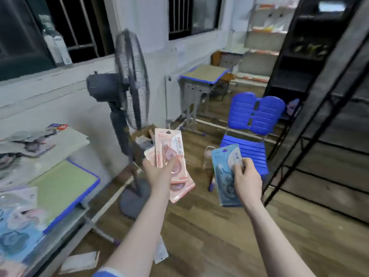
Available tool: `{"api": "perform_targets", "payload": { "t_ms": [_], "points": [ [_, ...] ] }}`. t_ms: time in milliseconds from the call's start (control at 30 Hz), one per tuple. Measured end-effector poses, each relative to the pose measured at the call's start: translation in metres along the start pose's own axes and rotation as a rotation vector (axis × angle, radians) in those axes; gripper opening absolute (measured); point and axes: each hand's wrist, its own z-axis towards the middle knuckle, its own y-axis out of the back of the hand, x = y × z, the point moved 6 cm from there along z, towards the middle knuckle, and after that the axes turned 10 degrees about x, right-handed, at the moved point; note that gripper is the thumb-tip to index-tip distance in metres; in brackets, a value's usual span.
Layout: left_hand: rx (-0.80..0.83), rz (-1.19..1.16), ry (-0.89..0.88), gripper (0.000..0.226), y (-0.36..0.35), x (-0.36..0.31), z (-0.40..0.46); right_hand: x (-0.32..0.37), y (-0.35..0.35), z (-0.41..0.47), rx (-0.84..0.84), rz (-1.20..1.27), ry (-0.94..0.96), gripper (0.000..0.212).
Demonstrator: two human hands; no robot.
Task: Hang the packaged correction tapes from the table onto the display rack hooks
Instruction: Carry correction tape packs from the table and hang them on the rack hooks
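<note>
Tapes in two colours sit in both hands, held out over the wooden floor [209,236]. The left hand [159,172] has its grip clamped on a fanned bunch of pink tapes [169,148], thumb across the front pack, the rest splayed below and behind it. The right hand [246,180] has its grip closed on the blue tapes [223,176], fingers curled over the right edge; this looks like a small stack, though the blur hides the count. Left of the left hand, more packs [18,226] lie loose on the worktop [79,188]. Just beyond the pink tapes stands a fan [127,92]. Beyond the right hand is a blue chair [253,124], and to its right the dark rack [319,96] rises, apart from both hands.
</note>
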Motion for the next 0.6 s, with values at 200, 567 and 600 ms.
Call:
{"api": "perform_targets", "payload": {
  "t_ms": [200, 567, 600],
  "points": [
    [0.351, 0.032, -0.052, 0.056, -0.229, 0.02, -0.072, -0.121, 0.198, 0.029, -0.253, 0.017, -0.114, 0.014],
    [0.903, 0.159, -0.26, 0.051, -0.54, 0.035, -0.233, -0.278, 0.449, 0.001, -0.732, -0.007, -0.342, 0.019],
    [0.933, 0.151, -0.275, 0.052, -0.56, 0.036, -0.243, -0.288, 0.465, 0.001, -0.761, 0.008, -0.348, 0.019]
  ]
}}
